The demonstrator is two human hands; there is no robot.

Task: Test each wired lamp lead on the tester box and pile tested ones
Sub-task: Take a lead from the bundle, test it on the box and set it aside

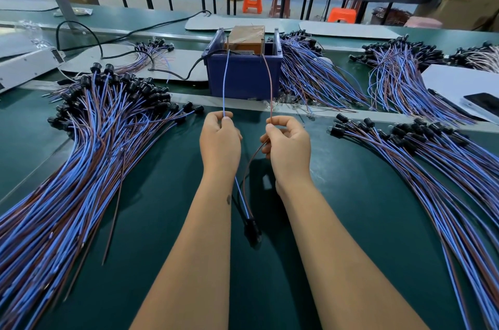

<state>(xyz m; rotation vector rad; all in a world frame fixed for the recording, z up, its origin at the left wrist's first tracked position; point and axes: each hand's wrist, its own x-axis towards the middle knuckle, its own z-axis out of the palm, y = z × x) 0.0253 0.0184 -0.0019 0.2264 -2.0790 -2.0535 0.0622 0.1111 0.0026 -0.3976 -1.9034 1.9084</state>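
Wires of one lamp lead are running up the centre of the frame: the blue wire (225, 81) and the brown wire (269, 81) are reaching from the hands to the top of the tester box (245, 39), which is sitting inside a blue bin (244, 78) at upper centre. The left hand (220, 138) is pinching the blue wire between thumb and fingertips, the other fingers curled; the right hand (289, 143) is pinching the brown wire the same way. Both wires are lying with their long axis pointing away from the person, and whether their tips are touching the contacts cannot be made out. The black lamp socket (252, 229) is hanging below, between the forearms, near the green belt (162, 208). Each hand seems about equally far from the box, so the test is probably under way. Heaps of leads are lying at left (89, 146) and at right (432, 157), with more behind the bin.
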